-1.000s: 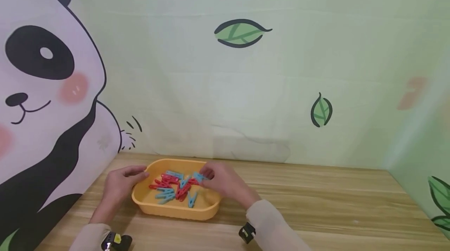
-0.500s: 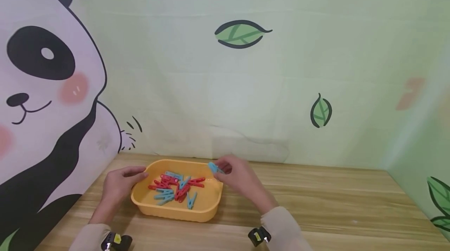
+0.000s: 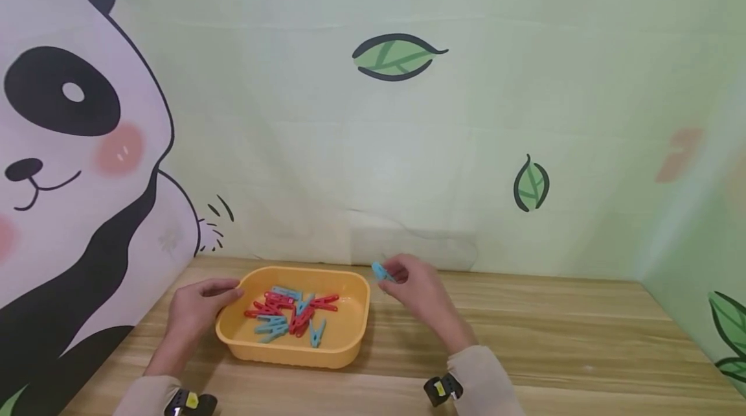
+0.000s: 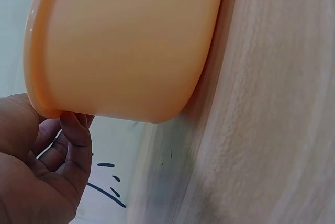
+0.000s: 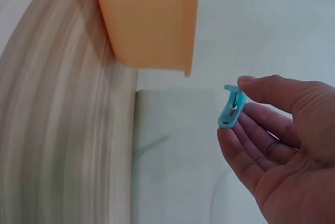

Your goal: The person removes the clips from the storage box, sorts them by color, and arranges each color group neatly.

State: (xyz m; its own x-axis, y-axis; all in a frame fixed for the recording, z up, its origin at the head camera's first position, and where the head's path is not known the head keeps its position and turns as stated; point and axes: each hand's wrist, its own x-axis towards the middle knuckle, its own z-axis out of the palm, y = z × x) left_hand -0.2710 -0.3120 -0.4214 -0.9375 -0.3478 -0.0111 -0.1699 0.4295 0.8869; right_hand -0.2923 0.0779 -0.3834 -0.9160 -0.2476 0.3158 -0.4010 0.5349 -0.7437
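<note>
A yellow-orange plastic basin (image 3: 291, 356) stands on the table, with several red clothespins (image 3: 301, 320) and blue clothespins (image 3: 316, 333) lying loose inside. My left hand (image 3: 195, 312) pinches the basin's left rim; in the left wrist view the thumb side is at the lip and the curled fingers (image 4: 78, 145) lie under it. To the right of the basin, my right hand (image 3: 421, 286) holds one light blue clothespin (image 3: 381, 271) raised above the table. The right wrist view shows this clothespin (image 5: 231, 108) between thumb and fingertips, with its metal spring visible.
The wood-grain table (image 3: 524, 338) extends to the right of the basin. Behind it stands a pale green backdrop (image 3: 291, 144) with printed leaves, and a printed panda (image 3: 76, 163) covers the left side. A small camera (image 3: 443, 390) is strapped to the right wrist.
My right hand has lifted the blue clothespin out of the basin and carried it right, past the rim. My left hand stays on the left rim.
</note>
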